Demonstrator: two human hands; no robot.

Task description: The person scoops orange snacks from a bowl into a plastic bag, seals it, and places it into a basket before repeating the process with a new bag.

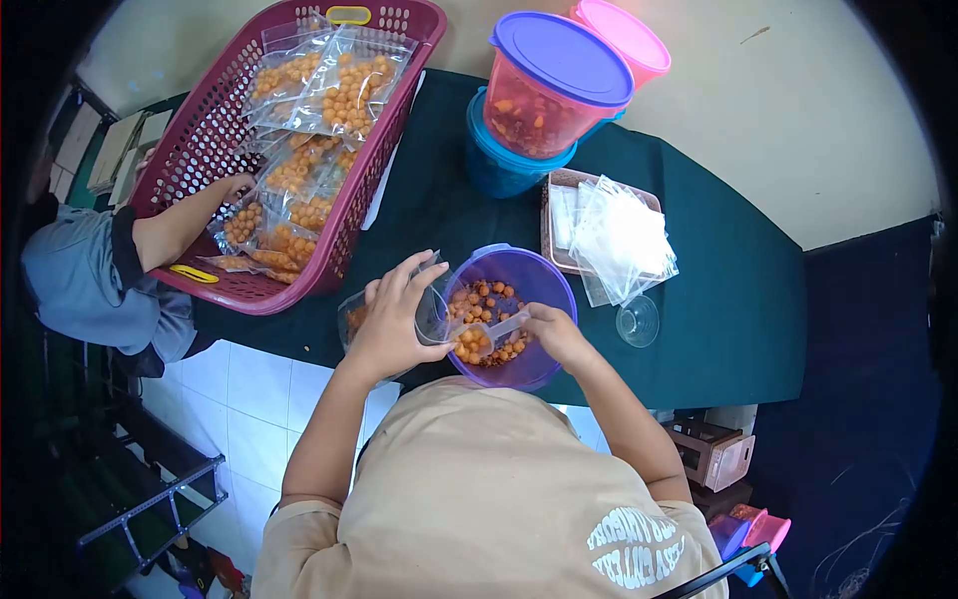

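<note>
My left hand (389,324) is curled round a clear plastic cup (431,315), tilted at the left rim of a purple tub (562,290). A clear plastic bag (352,311) with some orange snack in it lies under that hand; whether the fingers also grip the bag is hidden. With my right hand (555,333) I pinch the handle of a translucent scoop (507,326). Its bowl holds round orange snack balls (469,345) and sits over the tub, close to the cup. More loose balls (485,298) cover part of the tub's bottom.
A maroon basket (339,235) of filled snack bags (354,85) stands at left, with another person's arm (185,222) reaching in. Lidded tubs (544,110) are stacked at the back. Right of my tub are a small basket (551,225) of flat bags (624,240) and a clear cup (638,322).
</note>
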